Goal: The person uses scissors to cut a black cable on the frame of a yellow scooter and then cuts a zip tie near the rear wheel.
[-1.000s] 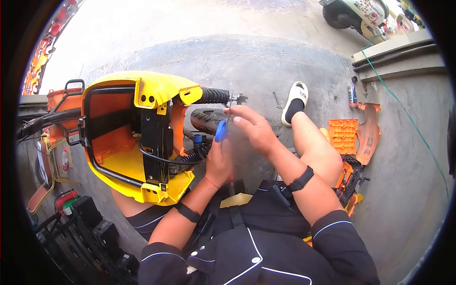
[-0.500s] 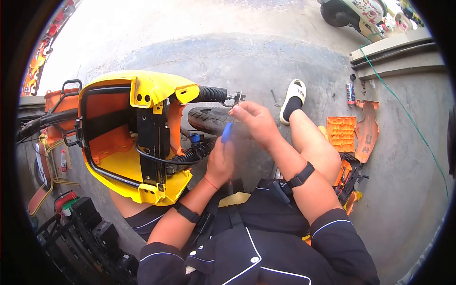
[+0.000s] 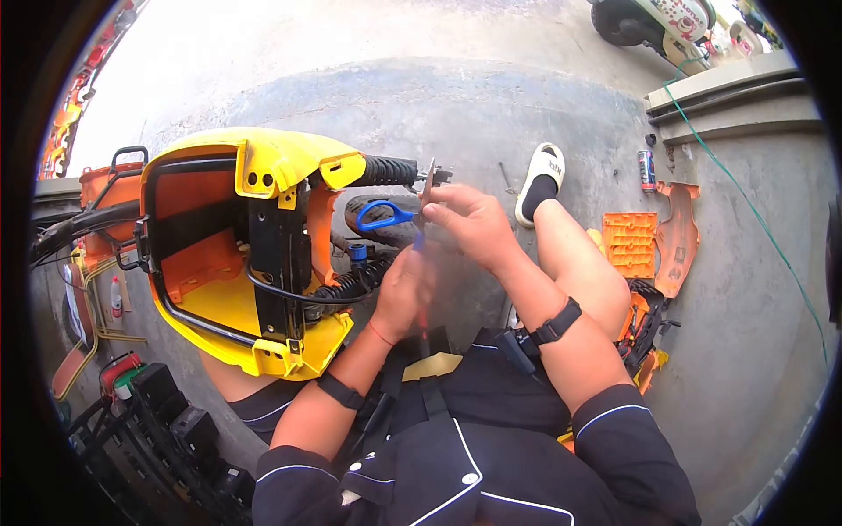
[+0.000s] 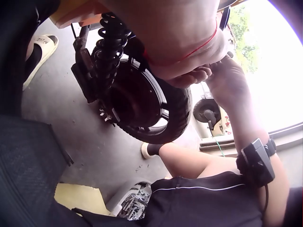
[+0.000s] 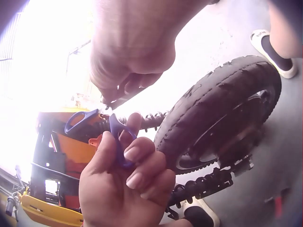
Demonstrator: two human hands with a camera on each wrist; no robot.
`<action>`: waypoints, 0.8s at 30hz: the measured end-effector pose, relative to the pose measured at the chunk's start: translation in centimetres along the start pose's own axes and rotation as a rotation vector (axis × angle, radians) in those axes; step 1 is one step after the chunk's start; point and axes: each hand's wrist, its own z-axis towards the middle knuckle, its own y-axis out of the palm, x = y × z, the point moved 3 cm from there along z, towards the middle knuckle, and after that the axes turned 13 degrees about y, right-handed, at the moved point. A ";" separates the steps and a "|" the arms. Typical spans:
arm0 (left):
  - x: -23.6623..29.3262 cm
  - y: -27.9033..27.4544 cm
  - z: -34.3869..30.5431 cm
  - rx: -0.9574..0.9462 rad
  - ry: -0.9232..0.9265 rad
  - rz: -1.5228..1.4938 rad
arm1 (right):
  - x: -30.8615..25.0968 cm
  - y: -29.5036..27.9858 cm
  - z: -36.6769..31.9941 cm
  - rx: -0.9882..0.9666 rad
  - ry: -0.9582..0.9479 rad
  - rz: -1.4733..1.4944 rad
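A pair of scissors with blue handles (image 3: 386,216) stands with its handles spread in the head view. My left hand (image 3: 405,289) grips one blue loop; in the right wrist view its thumb and curled fingers (image 5: 147,165) wrap that loop, and the other handle (image 5: 79,122) juts free. My right hand (image 3: 478,230) pinches the scissors by the metal blades (image 3: 429,182), its thumb over them; its fingertips are partly hidden. In the left wrist view, the right hand (image 4: 231,85) meets the left hand (image 4: 184,56) above a wheel (image 4: 177,113).
Left of the hands lies a yellow scooter body (image 3: 289,158) with black spring shock absorbers (image 3: 386,173) and a tyre (image 3: 373,226). Orange plastic panels (image 3: 631,245) and a spray can (image 3: 647,172) are on the floor at right, beyond a foot in a white slipper (image 3: 542,180).
The scissors' handles have spread apart, one loop swinging out to the left. The blades now point up by the right fingers. Both hands stay close together.
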 end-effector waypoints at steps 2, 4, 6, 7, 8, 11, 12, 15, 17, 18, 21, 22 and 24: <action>-0.3 -0.2 0.1 0.017 -0.022 -0.031 | 0.5 -0.2 0.4 0.022 -0.080 -0.094; -0.6 -0.3 0.1 0.033 -0.044 -0.063 | 0.6 -0.2 0.4 0.044 -0.159 -0.187; -0.7 -0.3 0.0 0.047 -0.051 -0.087 | 0.1 -0.2 0.2 0.147 -0.268 -0.350; -0.9 -0.4 0.0 0.048 -0.052 -0.087 | -0.1 -0.2 0.1 0.146 -0.268 -0.349; -1.0 -0.5 0.0 0.058 -0.032 -0.090 | -0.7 -0.3 -0.1 0.203 -0.369 -0.431; 0.2 0.2 0.1 0.073 0.093 -0.028 | -2.0 -0.2 -1.0 0.338 -0.444 -0.493; 1.1 0.5 0.1 0.077 0.199 0.036 | -2.4 -0.4 -1.3 0.417 -0.418 -0.475; 2.3 0.7 0.1 0.045 0.263 0.149 | -3.1 -0.7 -1.3 0.362 -0.115 -0.267; 2.0 0.4 0.0 0.014 0.353 0.289 | -3.5 -0.9 -1.3 0.162 0.086 -0.148; 1.9 0.3 -0.1 -0.019 0.441 0.431 | -3.0 -0.6 -1.3 -0.038 0.285 -0.026; 0.8 -0.2 -0.2 -0.034 0.437 0.474 | -2.0 0.1 -1.5 -0.351 0.394 0.213; 0.8 -0.3 -0.1 -0.031 0.438 0.474 | -1.8 0.1 -1.5 -0.350 0.394 0.215; 1.0 -0.3 -0.1 -0.038 0.441 0.497 | -1.9 0.2 -1.6 -0.407 0.332 0.291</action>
